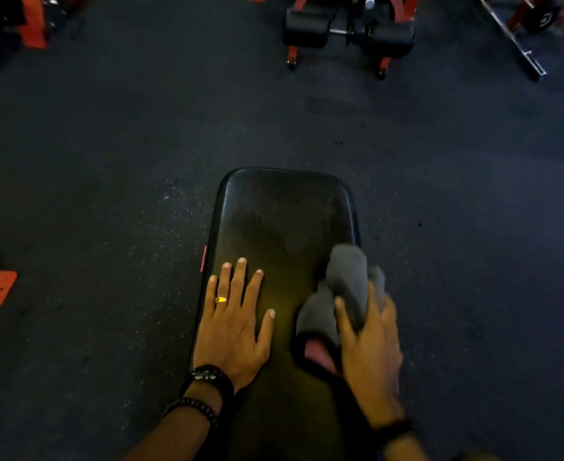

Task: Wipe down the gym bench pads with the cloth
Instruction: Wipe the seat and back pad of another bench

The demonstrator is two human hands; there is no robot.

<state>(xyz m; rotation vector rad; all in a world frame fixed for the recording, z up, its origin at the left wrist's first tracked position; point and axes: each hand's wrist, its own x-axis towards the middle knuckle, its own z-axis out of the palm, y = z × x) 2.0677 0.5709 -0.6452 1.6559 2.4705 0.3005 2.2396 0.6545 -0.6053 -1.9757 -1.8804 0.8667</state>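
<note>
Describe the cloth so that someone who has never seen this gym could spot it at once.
Start at the long black bench pad in the middle of the dark floor. On its right side, under the right hand, lies a crumpled grey cloth. It is the only soft, pale thing there; the left hand lies flat and bare beside it.

A black bench pad (284, 227) ran away from the camera over dark rubber flooring (107, 161). The left hand (235, 322) lay flat on its near left part, fingers spread, a ring (221, 299) on one finger and beaded bracelets (207, 387) at the wrist. The right hand (368, 341) gripped a bunched grey cloth (343, 287) against the pad's right edge. Red-framed machines (347, 28) stood beyond.
</note>
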